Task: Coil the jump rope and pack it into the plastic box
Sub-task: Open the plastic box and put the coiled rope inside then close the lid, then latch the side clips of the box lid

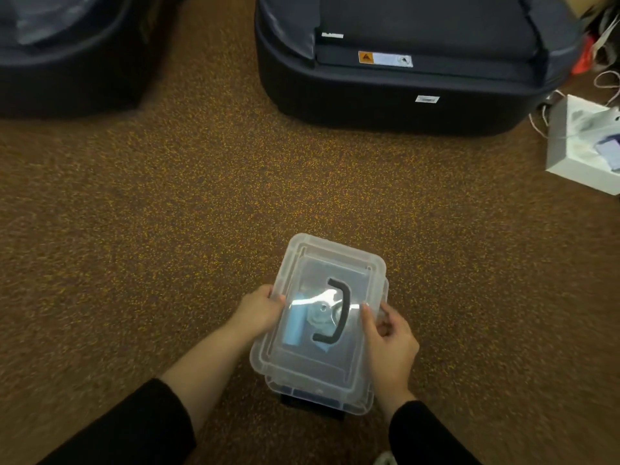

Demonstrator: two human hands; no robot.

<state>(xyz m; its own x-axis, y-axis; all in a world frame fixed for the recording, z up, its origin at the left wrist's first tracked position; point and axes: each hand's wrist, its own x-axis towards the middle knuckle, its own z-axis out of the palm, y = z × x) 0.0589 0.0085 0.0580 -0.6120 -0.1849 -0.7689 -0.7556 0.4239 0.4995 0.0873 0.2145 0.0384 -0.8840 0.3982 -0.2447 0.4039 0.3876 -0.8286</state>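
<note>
We look down at a speckled brown floor (167, 203) and at our two hands, which hold a clear plastic box (320, 394) close to us, at about 6 o'clock in the view. A clear lid (335, 260) lies on top of the box, a little shifted against the box rim, so the lower edge of the box shows under it near us. A black curved handle (339, 310) sits in the middle of the lid.

Our left hand (260, 310) grips the lid edge at 9 o'clock of the box, the thumb on top and the fingers curled under the rim. Our right hand (391, 344) grips the opposite edge at 3 o'clock, also closed on the lid, thumb on top near the handle. Both arms wear black sleeves (134, 431).

Through the lid we see light blue parts (295, 323) inside the box, left of the handle, and a pale round thing beside them; glare on the plastic hides the detail. We believe these belong to the jump rope, but we cannot tell how it is coiled.

At 12 o'clock stands a big dark case (402, 95) with a small orange and white label. Another dark case (67, 62) is at 10 o'clock. At 3 o'clock, at the frame edge, lies a white carton (580, 162) with cords near it.
</note>
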